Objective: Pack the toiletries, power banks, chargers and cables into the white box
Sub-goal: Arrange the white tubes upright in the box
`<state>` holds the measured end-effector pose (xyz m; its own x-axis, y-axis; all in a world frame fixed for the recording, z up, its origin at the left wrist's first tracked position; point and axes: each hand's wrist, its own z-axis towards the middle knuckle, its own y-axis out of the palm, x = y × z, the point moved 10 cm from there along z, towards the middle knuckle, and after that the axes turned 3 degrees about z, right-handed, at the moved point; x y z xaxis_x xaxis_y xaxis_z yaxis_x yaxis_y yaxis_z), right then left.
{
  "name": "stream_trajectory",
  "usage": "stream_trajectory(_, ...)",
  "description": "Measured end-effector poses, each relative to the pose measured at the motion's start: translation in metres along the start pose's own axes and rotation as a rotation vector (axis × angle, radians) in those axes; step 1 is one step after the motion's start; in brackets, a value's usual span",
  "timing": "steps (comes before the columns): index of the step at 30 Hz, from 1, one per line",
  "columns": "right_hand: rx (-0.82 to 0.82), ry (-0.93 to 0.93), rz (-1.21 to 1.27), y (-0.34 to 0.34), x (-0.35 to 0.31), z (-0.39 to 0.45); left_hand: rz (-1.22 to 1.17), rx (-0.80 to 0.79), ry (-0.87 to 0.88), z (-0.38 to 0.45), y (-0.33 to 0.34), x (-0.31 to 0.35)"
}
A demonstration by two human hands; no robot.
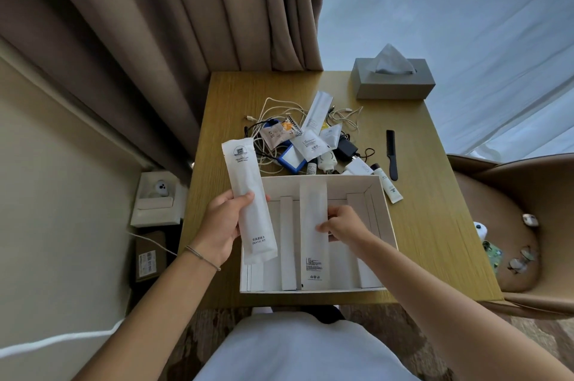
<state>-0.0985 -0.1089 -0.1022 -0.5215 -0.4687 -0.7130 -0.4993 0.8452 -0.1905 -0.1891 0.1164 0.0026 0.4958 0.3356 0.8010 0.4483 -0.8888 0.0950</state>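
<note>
Inspection, head view. Landmark: box [385, 225], white, open, on table [435, 256] at near edge.

L hand [222, 230]: fingers and thumb curled round lower half of dental kit [250, 205], held upright over box's left edge. Judged: kept clear of box, waiting its turn while R hand works.

R hand [343, 225]: inside box, fingertips pinching edge of 2nd sachet [313, 234], which lies lengthwise approx. mid-box, between card dividers. Judged: being squared along a divider so long items sit parallel and save room.

Beyond box's far wall: pile of cables [273, 107], adapter [346, 147], blue power bank [290, 158], small sachets, bottles, all unpacked. Tube [389, 186] just outside box's far right corner; comb [392, 154] beyond it. Tissue box [393, 79] at table's far right, not a task item.

Progress, judged: early; only one sachet in box, no electronics yet. Risk: tangled cables may drag light sachets when lifted.
</note>
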Motion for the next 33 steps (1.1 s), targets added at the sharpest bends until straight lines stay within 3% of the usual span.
stream_trajectory(7,0.013,0.129,-0.052,0.009,0.035,0.027,0.016,-0.009,0.002,-0.015,0.002,-0.008)
stream_trajectory(13,0.063,0.101,-0.187,0.012,0.042,0.037,0.049,-0.004,-0.005,-0.021,0.01,-0.016)
stream_trajectory(20,0.093,0.066,-0.457,0.014,0.04,0.037,0.02,0.039,-0.05,-0.021,0.02,-0.029)
stream_trajectory(26,0.149,-0.04,-0.83,0.012,0.018,0.027,0.059,0.019,-0.104,-0.015,0.038,-0.043)
stream_trajectory(28,0.145,-0.046,-0.822,0.008,0.007,0.026,0.089,0.01,-0.13,-0.012,0.045,-0.05)
stream_trajectory(33,0.192,-0.091,-0.54,-0.036,-0.027,0.009,0.188,-0.054,-0.213,-0.004,0.068,-0.073)
